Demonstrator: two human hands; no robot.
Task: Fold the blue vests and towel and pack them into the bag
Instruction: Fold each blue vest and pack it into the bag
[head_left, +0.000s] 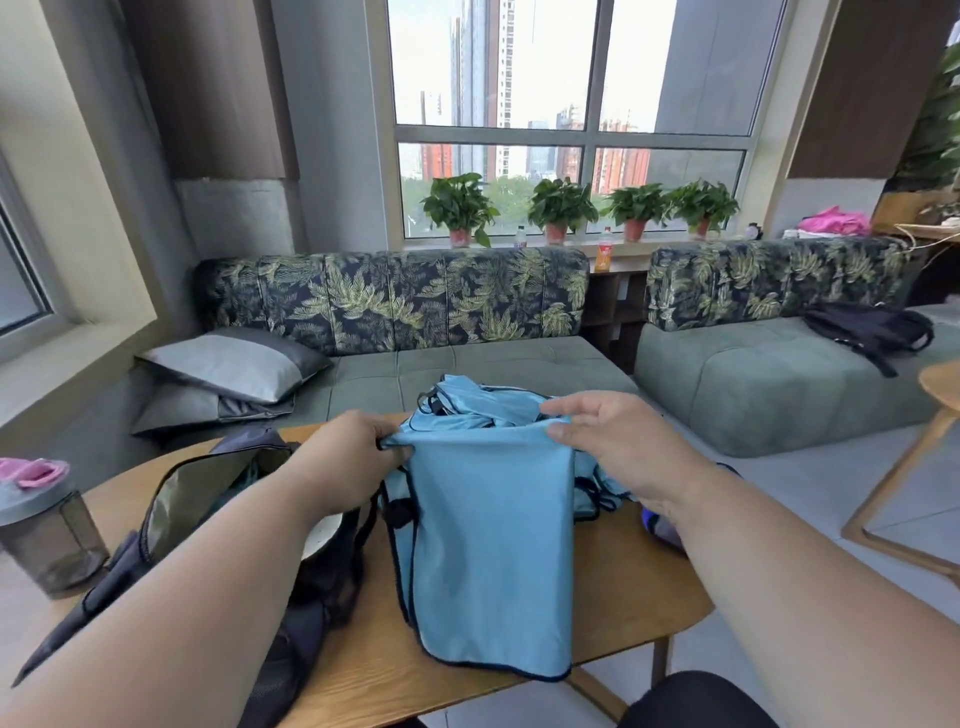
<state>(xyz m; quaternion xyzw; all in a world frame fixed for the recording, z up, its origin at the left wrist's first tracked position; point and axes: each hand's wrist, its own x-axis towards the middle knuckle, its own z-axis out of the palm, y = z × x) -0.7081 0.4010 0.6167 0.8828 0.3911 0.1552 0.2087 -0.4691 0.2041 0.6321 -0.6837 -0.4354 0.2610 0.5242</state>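
Shaker bottle (44, 530), one, stands at the far left of the wooden worktop (623, 587), its grey lid carrying a pink flap. Just right of it lies one dark bag (218, 499), unzipped, its olive lining showing; I cannot tell what is inside. My left forearm crosses over the bag, and my left hand (345, 457) pinches the upper left corner of one blue cloth (493, 545) with dark piping, fingers curled round the edge. That cloth hangs folded from my two grips, its lower hem resting on the worktop near the front edge. Behind it sits a heap of blue vests (483, 402) with dark trim; how many are in it I cannot count. My right hand (618, 447) holds the upper right corner of the cloth, thumb under the fold and fingers bent over it, wrist raised above the worktop. Beyond are two sofa sections with leaf-print backs: two grey cushions (234, 369) on the left one, one black backpack (867, 327) on the right. Four potted plants (460, 210) line the windowsill.
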